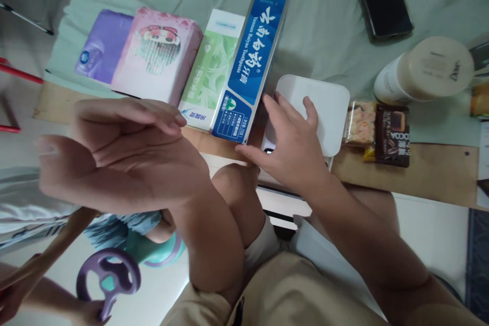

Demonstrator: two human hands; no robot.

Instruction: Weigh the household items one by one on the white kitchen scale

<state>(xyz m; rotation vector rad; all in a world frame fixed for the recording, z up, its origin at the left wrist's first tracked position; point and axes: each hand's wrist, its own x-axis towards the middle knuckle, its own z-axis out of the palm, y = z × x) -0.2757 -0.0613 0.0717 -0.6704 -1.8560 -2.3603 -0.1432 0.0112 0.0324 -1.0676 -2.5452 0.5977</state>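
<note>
At eight o'clock, another person's hand (91,311) clasping the bottom of a toy wheel (130,270). At ten, a purple pack (103,43) flat on the cloth (324,20), set against the pink pack (158,56), seemingly for a tidy row. At nine, the left hand (130,158) raised nearer the lens, palm up, fingers loosely curled, nothing visible in the grasp; likely just relaxed. Cannot tell whether touching anything.

At eleven, the green box (214,71); at twelve, the blue box (254,61), lengthwise alongside, both broad side up, probably for steadiness. At three, the right hand (294,142), fingers spread wide, palm down over the white device (326,107), holding nothing; thumb and index near the blue box's side, perhaps splayed to span both. Cannot tell whether pressing.

Just past the device, a clear-wrapped snack (361,125) beside a cocoa packet (393,137), both lying flat. At two, the phone (384,2), well apart, possibly for safety; lower, toward three, the jar (393,81), upright on its base, lid up.
</note>
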